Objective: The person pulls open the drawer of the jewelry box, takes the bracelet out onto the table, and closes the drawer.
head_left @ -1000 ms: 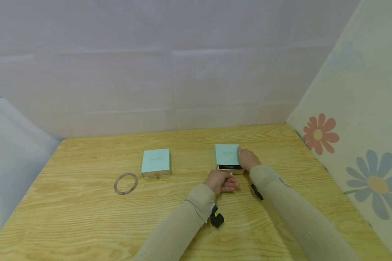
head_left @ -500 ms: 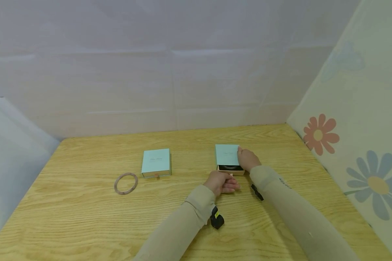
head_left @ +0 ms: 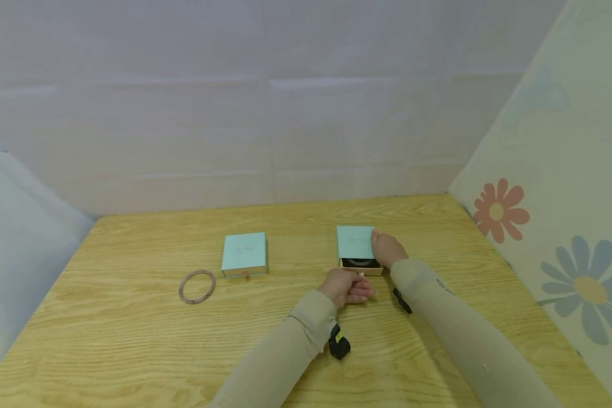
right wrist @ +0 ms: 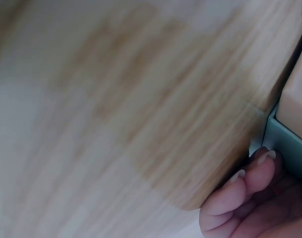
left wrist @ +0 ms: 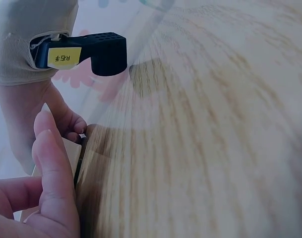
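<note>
A pale turquoise drawer box (head_left: 355, 242) lies at the right of the table, its drawer (head_left: 369, 272) partly pulled out toward me. Inside the black-lined drawer shows the curved edge of a ring-shaped thing (head_left: 359, 263); the rest is hidden under the sleeve. My left hand (head_left: 344, 286) pinches the small pull tab at the drawer's front, with the other fingers held loosely below. At the box's right side, my right hand (head_left: 387, 249) grips the sleeve, the thumb near its top edge. The right wrist view shows my right fingers (right wrist: 260, 176) against the turquoise sleeve (right wrist: 289, 146).
Another turquoise drawer box (head_left: 243, 251) lies closed at centre left. A pinkish bangle (head_left: 181, 288) rests flat on the wooden table (head_left: 132, 340) in front and left of it. Cloth backdrops (head_left: 296, 130) stand behind and beside the table.
The drawer has slid slightly farther out toward me, and the curved edge inside it has come into sight. My left hand has shifted a little toward me; my right hand stays nearly still.
</note>
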### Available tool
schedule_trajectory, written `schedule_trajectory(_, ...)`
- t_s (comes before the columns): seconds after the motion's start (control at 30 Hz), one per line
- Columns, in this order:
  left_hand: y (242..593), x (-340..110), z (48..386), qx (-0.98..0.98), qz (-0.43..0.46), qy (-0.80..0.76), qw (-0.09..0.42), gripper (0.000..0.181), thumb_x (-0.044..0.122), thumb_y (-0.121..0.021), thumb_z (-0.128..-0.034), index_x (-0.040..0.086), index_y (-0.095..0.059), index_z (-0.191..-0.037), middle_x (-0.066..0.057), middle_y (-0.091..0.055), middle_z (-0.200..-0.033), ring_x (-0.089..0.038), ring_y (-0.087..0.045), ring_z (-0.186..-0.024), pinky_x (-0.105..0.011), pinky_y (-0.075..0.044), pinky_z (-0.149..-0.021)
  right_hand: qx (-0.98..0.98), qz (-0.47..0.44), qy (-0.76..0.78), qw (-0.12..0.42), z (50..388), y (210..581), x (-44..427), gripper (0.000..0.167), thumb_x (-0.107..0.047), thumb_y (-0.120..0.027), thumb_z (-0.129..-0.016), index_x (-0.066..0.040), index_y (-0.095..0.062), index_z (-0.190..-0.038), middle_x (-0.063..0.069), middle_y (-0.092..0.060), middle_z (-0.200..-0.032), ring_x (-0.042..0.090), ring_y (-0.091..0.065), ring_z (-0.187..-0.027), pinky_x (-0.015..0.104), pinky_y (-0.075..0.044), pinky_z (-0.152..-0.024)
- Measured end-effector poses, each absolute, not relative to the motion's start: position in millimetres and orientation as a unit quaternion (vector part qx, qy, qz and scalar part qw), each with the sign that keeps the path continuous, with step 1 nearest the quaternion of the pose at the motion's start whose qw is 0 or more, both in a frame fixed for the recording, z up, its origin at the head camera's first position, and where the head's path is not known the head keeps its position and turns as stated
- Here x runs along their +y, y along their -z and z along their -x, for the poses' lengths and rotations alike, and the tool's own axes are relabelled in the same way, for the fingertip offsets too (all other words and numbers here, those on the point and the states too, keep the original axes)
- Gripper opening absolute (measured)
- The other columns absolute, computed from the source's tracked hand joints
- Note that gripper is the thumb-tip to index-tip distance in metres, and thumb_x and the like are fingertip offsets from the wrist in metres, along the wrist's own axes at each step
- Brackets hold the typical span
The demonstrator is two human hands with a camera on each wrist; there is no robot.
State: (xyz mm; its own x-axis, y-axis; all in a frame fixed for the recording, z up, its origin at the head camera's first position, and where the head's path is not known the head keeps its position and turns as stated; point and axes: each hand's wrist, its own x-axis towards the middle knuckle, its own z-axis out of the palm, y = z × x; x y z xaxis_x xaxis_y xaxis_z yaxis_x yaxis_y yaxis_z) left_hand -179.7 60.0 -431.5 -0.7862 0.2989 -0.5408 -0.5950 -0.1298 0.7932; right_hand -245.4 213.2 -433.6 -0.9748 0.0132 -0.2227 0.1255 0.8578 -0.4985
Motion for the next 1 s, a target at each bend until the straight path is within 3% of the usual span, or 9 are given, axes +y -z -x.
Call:
schedule_trajectory(0.17,430.5,59.6,179.1,0.588,0.129,-0.74,0.301,0.021,0.003,-0.051,-0.0992,-0.01,-0.064,-0.11,-0.004,-0.063,-0.066,-0.014,-0.069,-0.062,-0.019,-0.052,-0.048,0.959,-0.039,0.261,0.105,247.7,435.4,213.6,0.067,-0.029,-0.009,-0.106,0.02,-0.053,-0.122,0.036,-0.051,-0.129,0.048,-0.051,-0.118,0.056,-0.041,-0.101)
schedule_trajectory(0.63,432.6,59.6,177.6,0.587,0.125,-0.739,0.306,0.021,0.004,-0.051,-0.0994,-0.01,-0.064,-0.107,-0.004,-0.063,-0.067,-0.014,-0.069,-0.062,-0.019,-0.052,-0.048,0.96,-0.042,0.254,0.107,248.3,434.9,213.1,0.066,-0.028,-0.011,-0.107,0.017,-0.058,-0.111,0.036,-0.054,-0.124,0.046,-0.056,-0.111,0.054,-0.045,-0.095)
schedule_trajectory(1.0,434.4,59.8,175.7,0.586,0.123,-0.741,0.304,0.021,0.004,-0.051,-0.0999,-0.01,-0.065,-0.106,-0.004,-0.063,-0.065,-0.015,-0.069,-0.062,-0.02,-0.053,-0.049,0.962,-0.042,0.248,0.102,249.7,437.3,213.0,0.065,-0.028,-0.011,-0.107,0.02,-0.054,-0.119,0.037,-0.054,-0.123,0.047,-0.056,-0.111,0.054,-0.045,-0.095)
